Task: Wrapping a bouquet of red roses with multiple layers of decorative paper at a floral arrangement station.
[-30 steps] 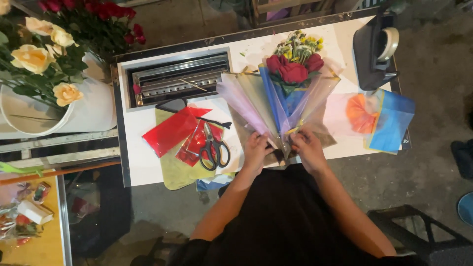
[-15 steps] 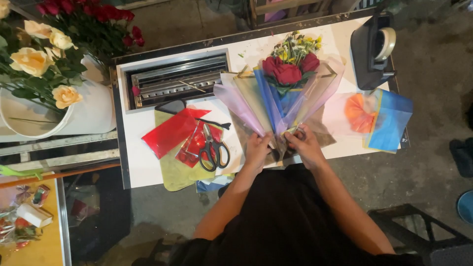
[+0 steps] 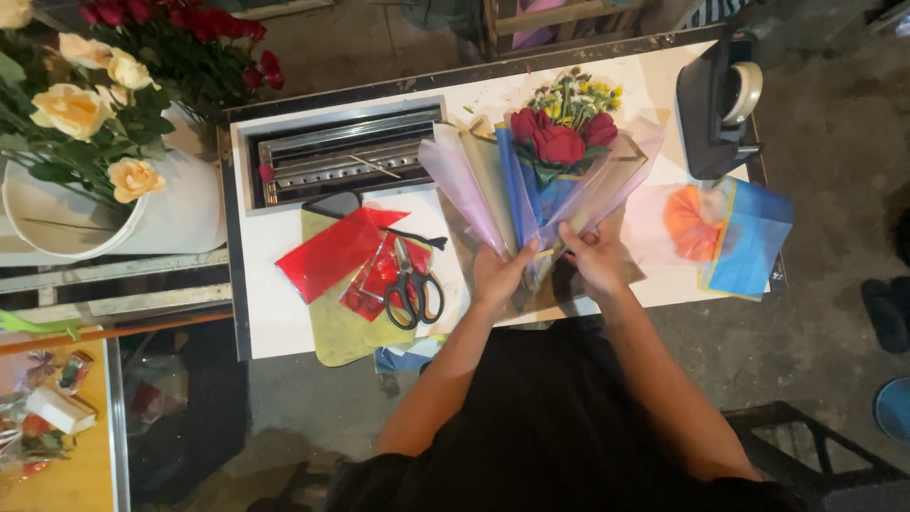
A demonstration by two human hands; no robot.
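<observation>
Both hands grip the bouquet [image 3: 555,175] at its narrow base: my left hand [image 3: 498,275] closes on the wrapping's left side, my right hand [image 3: 597,261] on its right, blooms fanning away over the white surface [image 3: 284,313], scissors [image 3: 414,289] nearby.

Scissors [image 3: 413,289] on table [image 3: 284,318] left of bouquet [image 3: 550,180]; tape dispenser [image 3: 718,95] to its right.
</observation>
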